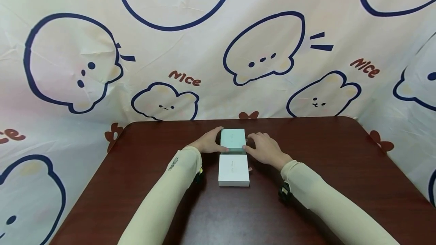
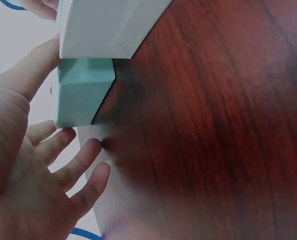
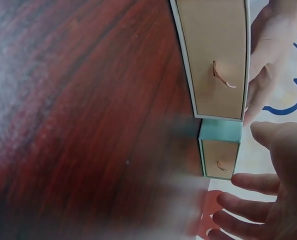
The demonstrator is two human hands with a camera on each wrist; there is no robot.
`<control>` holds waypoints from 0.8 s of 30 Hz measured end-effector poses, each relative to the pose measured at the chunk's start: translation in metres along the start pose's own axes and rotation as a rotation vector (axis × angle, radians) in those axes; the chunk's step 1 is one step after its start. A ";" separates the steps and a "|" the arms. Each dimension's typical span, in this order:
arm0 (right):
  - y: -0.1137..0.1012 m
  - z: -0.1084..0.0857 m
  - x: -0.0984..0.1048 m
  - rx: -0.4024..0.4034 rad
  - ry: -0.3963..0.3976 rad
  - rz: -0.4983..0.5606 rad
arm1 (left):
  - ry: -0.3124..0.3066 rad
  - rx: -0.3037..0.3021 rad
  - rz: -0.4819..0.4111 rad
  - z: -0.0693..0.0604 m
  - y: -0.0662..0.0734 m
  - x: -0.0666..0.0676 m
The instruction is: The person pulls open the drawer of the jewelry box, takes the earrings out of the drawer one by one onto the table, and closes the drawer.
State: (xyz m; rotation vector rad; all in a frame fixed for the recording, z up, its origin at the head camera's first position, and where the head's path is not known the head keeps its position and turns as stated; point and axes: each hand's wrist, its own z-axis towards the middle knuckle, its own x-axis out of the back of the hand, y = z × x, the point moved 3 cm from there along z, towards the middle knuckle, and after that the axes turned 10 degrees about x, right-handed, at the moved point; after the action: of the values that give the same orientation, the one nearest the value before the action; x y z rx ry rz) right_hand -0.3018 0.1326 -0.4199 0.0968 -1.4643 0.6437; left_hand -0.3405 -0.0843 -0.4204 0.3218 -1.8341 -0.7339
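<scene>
A mint-green drawer box [image 1: 233, 139] lies flat on the table, just beyond a white drawer box [image 1: 233, 170]. My left hand [image 1: 208, 141] spans the green box's left side, thumb at its near edge and index finger at its far corner, pinching it. On the other side, my right hand [image 1: 266, 148] has its thumb by the near right corner, fingers extended and slightly bent. In the right wrist view both boxes show tan drawer fronts with small ribbon pulls, one ribbon [image 3: 222, 75] on the white box. Contact of the right fingertips is unclear.
The dark reddish-brown wooden table [image 1: 225, 218] extends around both boxes. Behind it hangs a pale curtain [image 1: 211, 52] with cartoon outlines, which also covers the left and right sides.
</scene>
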 end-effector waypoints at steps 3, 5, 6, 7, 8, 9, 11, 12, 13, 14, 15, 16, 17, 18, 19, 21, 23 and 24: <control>0.000 0.002 0.000 0.002 0.003 0.006 | -0.009 0.014 0.004 0.001 0.000 0.001; -0.001 0.002 0.000 0.002 0.001 0.008 | -0.012 0.034 0.032 0.002 -0.001 0.001; -0.001 0.003 0.001 0.001 -0.001 0.012 | -0.015 0.039 0.038 0.003 -0.001 0.000; -0.001 0.003 0.001 0.001 -0.001 0.019 | -0.017 0.043 0.042 0.004 -0.002 0.000; 0.000 0.004 0.001 0.000 -0.003 0.024 | -0.019 0.047 0.042 0.005 -0.002 0.000; 0.000 0.004 0.002 -0.002 -0.005 0.030 | -0.020 0.051 0.039 0.005 -0.003 -0.001; 0.002 0.005 0.002 -0.006 -0.005 0.046 | -0.020 0.052 0.035 0.006 -0.004 -0.001; 0.003 0.006 0.002 -0.009 -0.005 0.054 | -0.020 0.052 0.033 0.007 -0.004 -0.002; 0.004 0.007 0.002 -0.011 -0.006 0.061 | -0.020 0.059 0.041 0.008 -0.005 -0.002; 0.004 0.007 0.002 -0.012 -0.007 0.065 | -0.017 0.068 0.052 0.008 -0.007 -0.003; 0.005 0.007 0.002 -0.014 -0.008 0.072 | -0.015 0.077 0.067 0.009 -0.008 -0.004; 0.005 0.007 0.002 -0.016 -0.009 0.077 | -0.014 0.080 0.074 0.009 -0.009 -0.004; 0.005 0.007 0.002 -0.019 -0.011 0.085 | -0.014 0.081 0.075 0.010 -0.010 -0.005; 0.005 0.006 0.002 -0.020 -0.012 0.092 | -0.015 0.081 0.072 0.010 -0.011 -0.005; 0.006 0.006 0.002 -0.021 -0.013 0.099 | -0.015 0.082 0.072 0.011 -0.011 -0.005; 0.007 0.006 0.002 -0.027 -0.013 0.120 | -0.017 0.080 0.066 0.012 -0.012 -0.006; 0.009 0.006 0.001 -0.036 -0.012 0.140 | -0.020 0.074 0.054 0.013 -0.012 -0.006; 0.010 0.007 0.001 -0.040 -0.011 0.148 | -0.021 0.069 0.051 0.013 -0.012 -0.006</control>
State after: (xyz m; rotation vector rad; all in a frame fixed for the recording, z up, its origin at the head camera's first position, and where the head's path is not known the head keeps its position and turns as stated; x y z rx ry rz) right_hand -0.3124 0.1383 -0.4213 -0.0399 -1.5040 0.7339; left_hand -0.3520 -0.0857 -0.4352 0.3123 -1.8838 -0.6421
